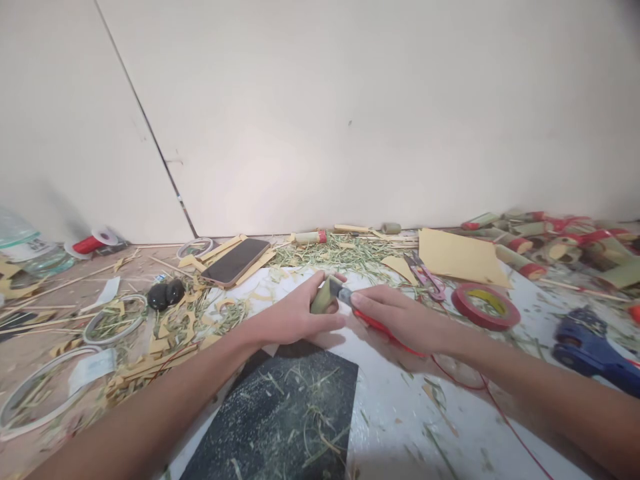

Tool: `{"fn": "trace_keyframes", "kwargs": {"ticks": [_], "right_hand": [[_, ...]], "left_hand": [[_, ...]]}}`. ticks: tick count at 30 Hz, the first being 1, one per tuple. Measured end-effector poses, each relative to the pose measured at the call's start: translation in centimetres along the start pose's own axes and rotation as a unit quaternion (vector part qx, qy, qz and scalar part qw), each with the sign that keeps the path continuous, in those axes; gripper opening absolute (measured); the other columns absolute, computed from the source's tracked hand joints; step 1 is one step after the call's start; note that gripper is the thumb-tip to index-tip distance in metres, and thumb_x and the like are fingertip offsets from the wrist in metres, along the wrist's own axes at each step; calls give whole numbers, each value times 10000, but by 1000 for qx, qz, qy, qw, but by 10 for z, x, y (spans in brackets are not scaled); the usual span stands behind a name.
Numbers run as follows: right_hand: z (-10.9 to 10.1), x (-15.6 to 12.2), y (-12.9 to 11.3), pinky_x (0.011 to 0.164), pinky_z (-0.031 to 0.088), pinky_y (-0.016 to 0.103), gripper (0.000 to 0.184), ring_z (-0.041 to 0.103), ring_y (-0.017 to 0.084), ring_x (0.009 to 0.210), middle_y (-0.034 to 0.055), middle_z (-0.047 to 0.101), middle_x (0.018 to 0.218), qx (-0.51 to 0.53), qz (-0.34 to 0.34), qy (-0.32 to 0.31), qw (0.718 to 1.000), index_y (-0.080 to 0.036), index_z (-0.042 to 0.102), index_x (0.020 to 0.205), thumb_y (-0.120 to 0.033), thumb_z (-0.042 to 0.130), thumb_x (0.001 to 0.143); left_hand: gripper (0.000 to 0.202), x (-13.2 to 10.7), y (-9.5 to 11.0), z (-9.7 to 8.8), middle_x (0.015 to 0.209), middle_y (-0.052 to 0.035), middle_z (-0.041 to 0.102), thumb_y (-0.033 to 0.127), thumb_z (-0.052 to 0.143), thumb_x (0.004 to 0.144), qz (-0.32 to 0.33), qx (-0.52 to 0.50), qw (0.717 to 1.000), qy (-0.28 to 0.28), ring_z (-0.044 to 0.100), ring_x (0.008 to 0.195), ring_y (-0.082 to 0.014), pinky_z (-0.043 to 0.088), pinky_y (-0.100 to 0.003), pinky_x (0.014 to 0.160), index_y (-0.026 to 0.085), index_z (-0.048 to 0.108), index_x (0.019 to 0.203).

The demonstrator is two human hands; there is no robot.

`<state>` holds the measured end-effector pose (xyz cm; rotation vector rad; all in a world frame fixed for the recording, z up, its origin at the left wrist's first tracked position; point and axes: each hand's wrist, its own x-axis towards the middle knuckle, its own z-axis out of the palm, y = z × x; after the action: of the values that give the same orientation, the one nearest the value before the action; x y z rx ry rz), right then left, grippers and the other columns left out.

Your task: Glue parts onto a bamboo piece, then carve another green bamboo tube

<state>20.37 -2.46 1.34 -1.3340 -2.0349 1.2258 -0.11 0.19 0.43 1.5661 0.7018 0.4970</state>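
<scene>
My left hand [291, 312] is closed around a short green bamboo piece [321, 301] above the white work surface. In my right hand [395, 311] is a red-handled tool [344, 294] with a grey collar and a dark end. That end meets the right side of the bamboo piece; its exact kind cannot be made out. Below my left wrist lies a dark sandpaper-like sheet [300, 400] strewn with green shavings. A thin red cord [500, 410] runs beneath my right forearm.
Right of my hands lie scissors [431, 279], a roll of red tape [486, 308], a yellow card [460, 259], a blue glue gun [595, 350] and piled bamboo pieces [570, 243]. A phone [237, 262], white rings [116, 320] and scraps lie left. A wall [325, 120] stands behind.
</scene>
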Motion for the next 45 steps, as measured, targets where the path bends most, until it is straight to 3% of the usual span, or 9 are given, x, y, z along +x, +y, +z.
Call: {"fn": "trace_keyframes", "kwargs": {"ticks": [5, 9, 16, 21, 25, 27, 32, 37, 45], "right_hand": [[5, -3, -6, 486, 322, 250, 449, 414, 118, 504, -19, 438, 575, -37, 40, -78, 995, -198, 435, 646, -510, 317, 946], [7, -4, -10, 561, 337, 255, 399, 447, 135, 622, 4, 487, 691, -64, 26, -65, 996, -194, 456, 685, -461, 330, 953], [10, -6, -18, 538, 290, 257, 407, 365, 110, 547, -39, 369, 583, -69, 27, -46, 996, -196, 355, 606, -393, 321, 960], [12, -5, -15, 544, 293, 260, 400, 399, 121, 577, -30, 414, 606, -66, 15, 1, 998, -198, 382, 620, -398, 312, 960], [12, 0, -9, 542, 301, 262, 424, 405, 126, 564, -34, 419, 573, -37, 15, 97, 995, -205, 360, 604, -424, 299, 963], [9, 2, -7, 537, 308, 262, 443, 397, 123, 544, -40, 406, 549, -21, 8, 130, 991, -208, 343, 595, -450, 295, 962], [1, 1, -9, 511, 301, 252, 452, 378, 111, 524, -42, 381, 548, -32, 2, 42, 999, -200, 367, 591, -470, 316, 950], [-1, -3, -12, 517, 312, 252, 411, 398, 113, 542, -31, 424, 602, -64, 30, -53, 996, -195, 401, 650, -471, 326, 945], [4, -6, -26, 482, 317, 239, 405, 399, 107, 513, -31, 397, 573, -87, 63, 25, 994, -201, 358, 608, -414, 306, 948]], "left_hand": [[605, 1, 0, 0, 803, 39, 521, 363, 717, 726, 41, 121, 992, 17, 479, 714, -124, 394, -259, 653, 257, 400, 1230], [592, 2, 0, 0, 950, 4, 551, 360, 740, 697, 63, 154, 985, 31, 510, 864, -168, 407, -284, 751, 246, 453, 1202], [456, 3, 5, 3, 857, 41, 529, 299, 742, 696, 70, 137, 987, 52, 472, 781, -126, 388, -252, 721, 210, 508, 1077], [388, 5, 0, 8, 796, 46, 510, 323, 707, 731, 46, 141, 984, 103, 458, 738, -124, 383, -270, 705, 212, 491, 1033], [284, 6, -4, 13, 770, 35, 475, 426, 627, 790, 34, 192, 964, 183, 427, 723, -129, 359, -283, 675, 195, 469, 839], [307, 6, -5, 15, 748, 41, 460, 451, 613, 797, 26, 191, 961, 197, 416, 695, -122, 351, -278, 647, 197, 440, 811], [379, 5, -3, 13, 705, 59, 452, 490, 648, 766, 24, 128, 984, 123, 399, 626, -104, 358, -256, 594, 203, 454, 918], [378, 4, 1, 9, 921, 8, 574, 418, 656, 779, 58, 167, 980, 91, 508, 852, -159, 401, -291, 762, 220, 533, 1076], [363, 6, -4, 15, 923, -28, 598, 486, 605, 791, 22, 212, 959, 188, 520, 843, -197, 403, -330, 754, 200, 541, 1006]]}}
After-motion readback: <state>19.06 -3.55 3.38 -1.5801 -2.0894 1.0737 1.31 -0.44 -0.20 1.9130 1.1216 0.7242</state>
